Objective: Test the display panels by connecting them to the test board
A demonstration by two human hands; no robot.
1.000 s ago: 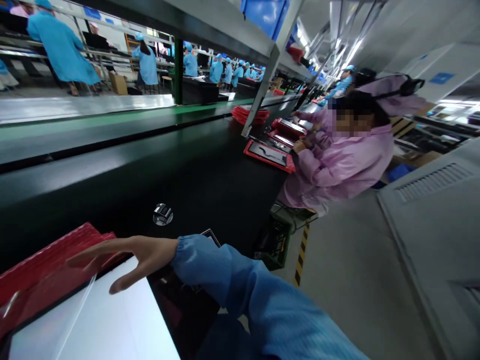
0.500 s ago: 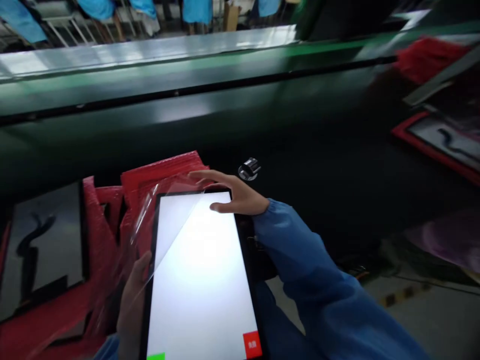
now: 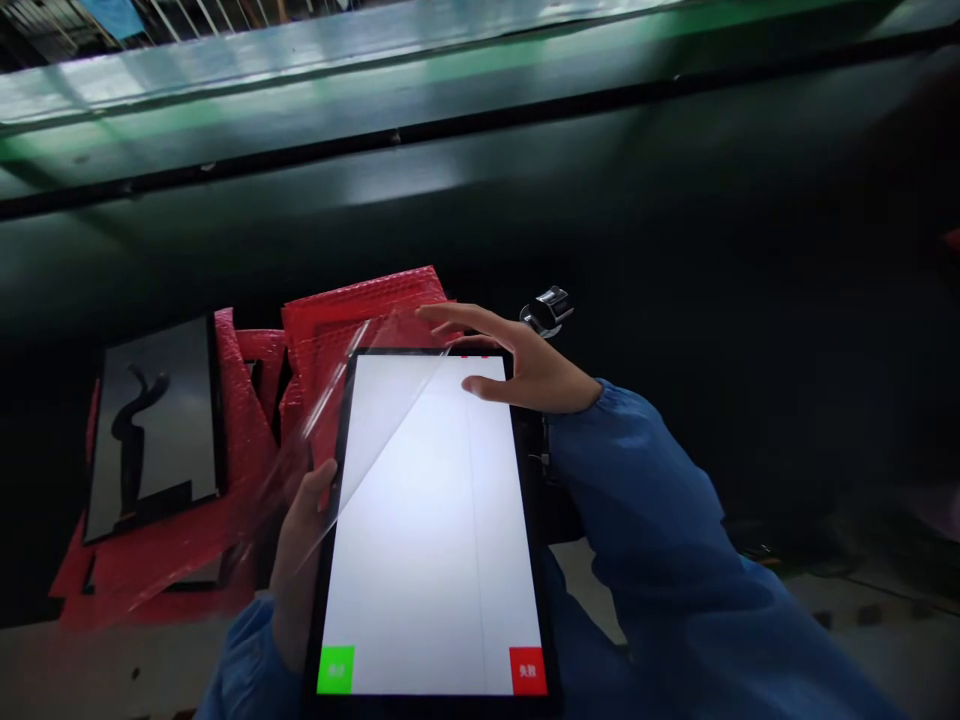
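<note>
A display panel [image 3: 427, 520] glows white, with a green square at its lower left and a red one at its lower right. My left hand [image 3: 304, 520] grips its left edge, thumb at the side; its other fingers are hidden. Clear plastic film [image 3: 322, 410] lies slantwise over the screen's upper left and hangs off to the left past that hand. Over the top right corner is my right hand [image 3: 525, 365], thumb and fingers apart. Its fingertips reach the film's upper edge; whether they touch it I cannot tell.
Red bubble-wrap sheets [image 3: 360, 300] are piled at the left behind the display. Another panel [image 3: 161, 420], unlit and with a dark ribbon-like piece showing on it, lies on them. A small shiny metal part [image 3: 547, 310] sits beyond my right wrist. A dark green bench [image 3: 480, 190] stretches across.
The view has swung, so everything sits further right or lower left in it. A thin vertical line and small red marks now show on the screen. Both hands keep nearly the same pose.
</note>
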